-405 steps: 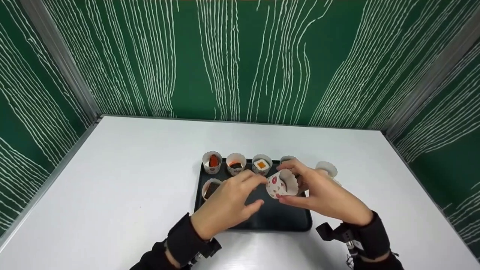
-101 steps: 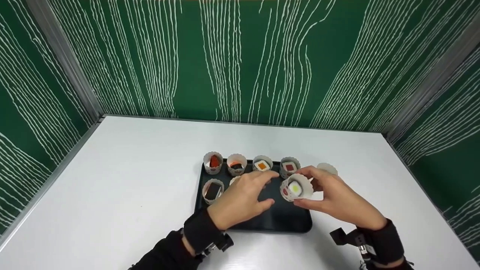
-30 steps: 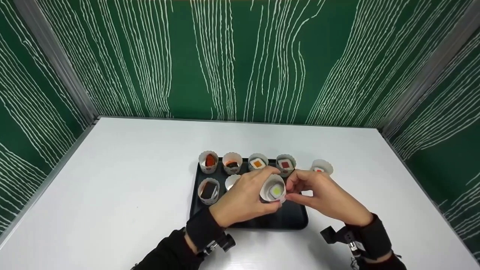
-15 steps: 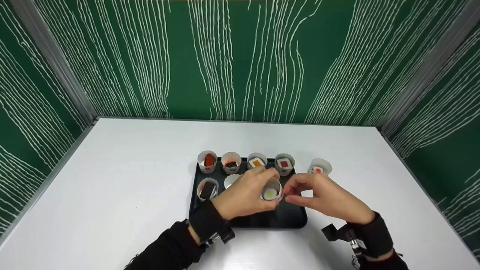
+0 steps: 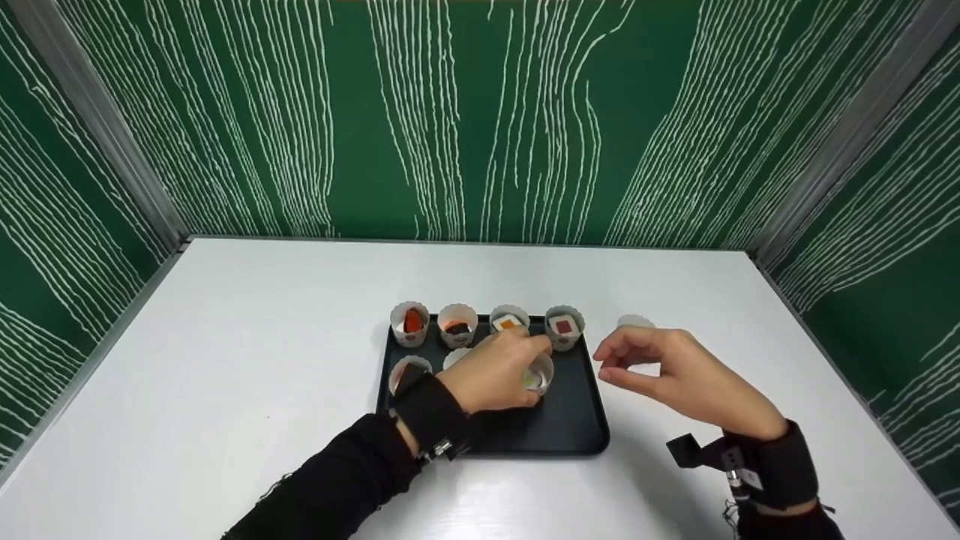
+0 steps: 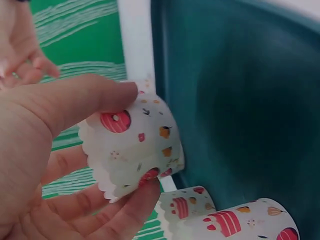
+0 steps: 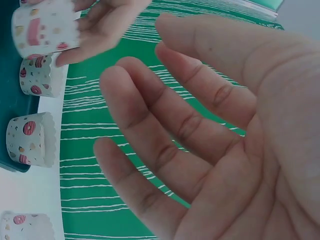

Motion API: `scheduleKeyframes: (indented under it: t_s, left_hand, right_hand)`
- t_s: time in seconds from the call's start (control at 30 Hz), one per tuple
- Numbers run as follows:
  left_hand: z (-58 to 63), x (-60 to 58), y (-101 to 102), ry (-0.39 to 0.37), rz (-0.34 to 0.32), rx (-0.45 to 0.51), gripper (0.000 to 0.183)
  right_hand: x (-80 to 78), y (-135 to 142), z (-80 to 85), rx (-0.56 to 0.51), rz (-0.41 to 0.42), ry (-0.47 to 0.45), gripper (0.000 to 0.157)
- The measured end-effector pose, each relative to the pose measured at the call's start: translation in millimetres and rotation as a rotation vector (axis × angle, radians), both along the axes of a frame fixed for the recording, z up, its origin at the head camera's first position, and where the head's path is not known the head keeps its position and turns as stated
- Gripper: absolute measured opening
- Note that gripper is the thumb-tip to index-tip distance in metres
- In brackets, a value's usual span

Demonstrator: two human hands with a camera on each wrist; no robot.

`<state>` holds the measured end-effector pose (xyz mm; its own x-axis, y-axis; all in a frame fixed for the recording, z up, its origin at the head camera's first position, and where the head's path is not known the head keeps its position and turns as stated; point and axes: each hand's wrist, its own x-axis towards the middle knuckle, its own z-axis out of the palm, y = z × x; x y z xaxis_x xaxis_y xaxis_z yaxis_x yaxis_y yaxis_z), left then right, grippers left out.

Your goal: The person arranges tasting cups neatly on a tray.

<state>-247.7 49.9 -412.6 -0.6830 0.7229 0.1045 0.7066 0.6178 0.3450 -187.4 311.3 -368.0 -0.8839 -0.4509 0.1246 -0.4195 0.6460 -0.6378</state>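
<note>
The white table (image 5: 247, 375) carries a black tray (image 5: 566, 427) at its centre, with the far row at the tray's 12 o'clock edge already holding four filled paper cups: one with an orange-red piece (image 5: 409, 323), one with a dark piece (image 5: 457, 325), one with an orange square (image 5: 509, 320) and one with a red square (image 5: 564, 327). A second row starts at 9 o'clock with another cup (image 5: 406, 371), partly hidden by the wrist.

The left hand (image 5: 491, 371) pinches a patterned paper cup (image 5: 538, 374) between thumb and fingers and holds it over the middle of the tray; the left wrist view shows this cup (image 6: 132, 145) tilted, with its base toward the tray floor and the thumb pressing the fluted rim. The right hand (image 5: 679, 371) holds nothing, its fingers loosely curled and spread, over the table at the tray's 3 o'clock side, close to a lone cup (image 5: 636, 322) standing off the tray.

To set it down well, I would level the cup first, since a tilted base would likely tip its yellow-green content. Lower it at 3 o'clock of the second-row cups, in line beneath the far row, without brushing neighbours. The thin paper wall will crush easily, so a light pinch seems wise, with the fingers released straight upward.
</note>
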Motion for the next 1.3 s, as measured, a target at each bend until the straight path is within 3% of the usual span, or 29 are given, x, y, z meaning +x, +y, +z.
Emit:
scheduleKeyframes:
  t_s: [0.2, 0.47, 1.03, 1.3]
  left_hand:
    - [-5.2, -8.8, 6, -0.015, -0.001, -0.064, 0.044]
    - [-11.2, -11.5, 9, -0.067, 0.031, -0.078, 0.047]
    - [-16.0, -13.9, 7, -0.005, 0.038, -0.098, 0.038]
    - [-13.8, -9.9, 5, 0.009, 0.059, -0.106, 0.061]
  right_hand:
    - [-0.1, 3, 0.6, 0.008, -0.009, -0.003, 0.009]
    - [-0.4, 4, 0.7, 0.003, -0.01, -0.013, 0.01]
    - [-2.3, 6, -1.2, -0.007, -0.005, -0.005, 0.01]
    - [-3.0, 7, -2.0, 0.004, -0.018, -0.012, 0.01]
